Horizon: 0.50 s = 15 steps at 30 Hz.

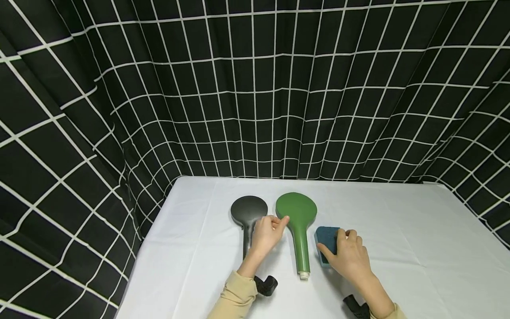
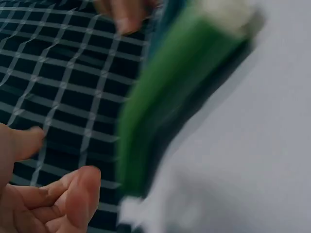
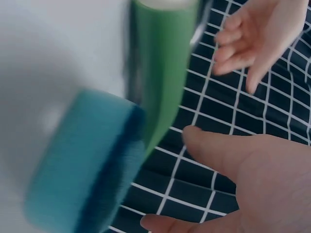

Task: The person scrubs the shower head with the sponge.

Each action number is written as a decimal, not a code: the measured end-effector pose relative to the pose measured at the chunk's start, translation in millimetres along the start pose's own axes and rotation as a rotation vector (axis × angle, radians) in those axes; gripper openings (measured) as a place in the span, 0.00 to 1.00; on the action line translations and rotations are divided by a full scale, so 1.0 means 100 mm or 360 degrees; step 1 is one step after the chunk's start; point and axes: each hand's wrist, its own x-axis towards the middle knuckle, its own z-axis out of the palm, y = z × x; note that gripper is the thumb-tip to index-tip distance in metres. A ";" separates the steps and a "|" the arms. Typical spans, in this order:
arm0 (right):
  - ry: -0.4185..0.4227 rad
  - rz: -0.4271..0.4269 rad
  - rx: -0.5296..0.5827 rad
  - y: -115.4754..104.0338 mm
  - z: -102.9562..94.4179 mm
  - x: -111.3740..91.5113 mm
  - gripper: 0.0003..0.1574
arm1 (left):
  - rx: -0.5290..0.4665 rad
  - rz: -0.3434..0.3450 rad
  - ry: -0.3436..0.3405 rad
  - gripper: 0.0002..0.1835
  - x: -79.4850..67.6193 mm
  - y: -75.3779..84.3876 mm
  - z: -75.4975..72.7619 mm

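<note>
A green shower head (image 1: 295,208) lies on the white table, its handle toward me. My left hand (image 1: 268,232) is above the table between it and a dark grey shower head (image 1: 249,209), covering part of the grey handle. The fingers are loosely bent around nothing, clear of the green handle (image 2: 165,82) in the left wrist view. On the right is a blue sponge (image 1: 327,239) with a darker face, partly hidden by my right hand (image 1: 351,256). The right wrist view shows thumb and fingers spread, apart from the sponge (image 3: 82,155), with nothing held.
A white cloth covers the table (image 1: 414,248). Black curtains with a white grid (image 1: 263,102) rise behind the table and along both sides. Dark wrist devices are strapped near both hands.
</note>
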 end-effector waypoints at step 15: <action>-0.0391 0.0145 0.0002 -0.09 0.00 0.14 0.49 | -0.0059 -0.0431 -0.0344 0.16 -0.12 -0.58 -0.77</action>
